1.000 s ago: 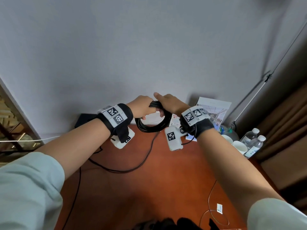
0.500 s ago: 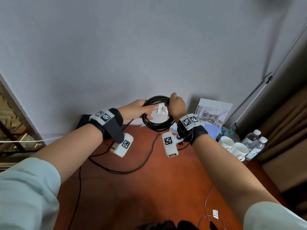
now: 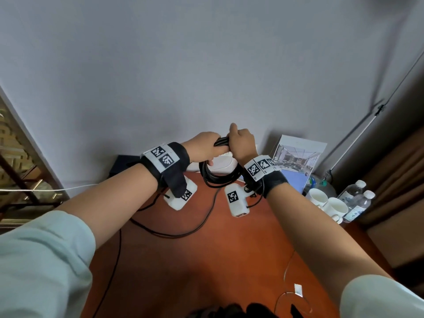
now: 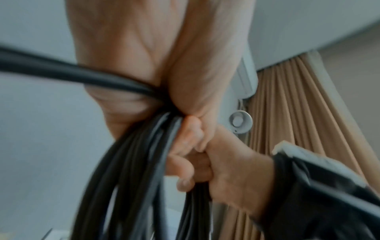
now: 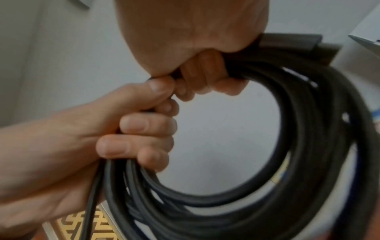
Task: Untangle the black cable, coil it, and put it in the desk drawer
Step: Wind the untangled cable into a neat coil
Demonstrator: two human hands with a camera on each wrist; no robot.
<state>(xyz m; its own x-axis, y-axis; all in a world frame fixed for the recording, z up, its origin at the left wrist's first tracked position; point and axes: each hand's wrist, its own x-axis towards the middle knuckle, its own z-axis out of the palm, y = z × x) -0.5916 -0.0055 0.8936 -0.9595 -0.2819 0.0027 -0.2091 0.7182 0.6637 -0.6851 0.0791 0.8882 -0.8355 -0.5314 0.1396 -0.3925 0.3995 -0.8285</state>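
Both hands' grip clenches cable | orange-brown desk | grey wall

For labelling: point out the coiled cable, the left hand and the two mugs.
coiled cable [image 5: 308, 129], right wrist view, right side of the loops
left hand [image 3: 204, 145], head view, back of the hand
mugs [image 3: 317, 197], head view, rim of the nearer-left mug

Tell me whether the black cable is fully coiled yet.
Not fully: both hands grip the coil, but a loose tail trails across the desk.
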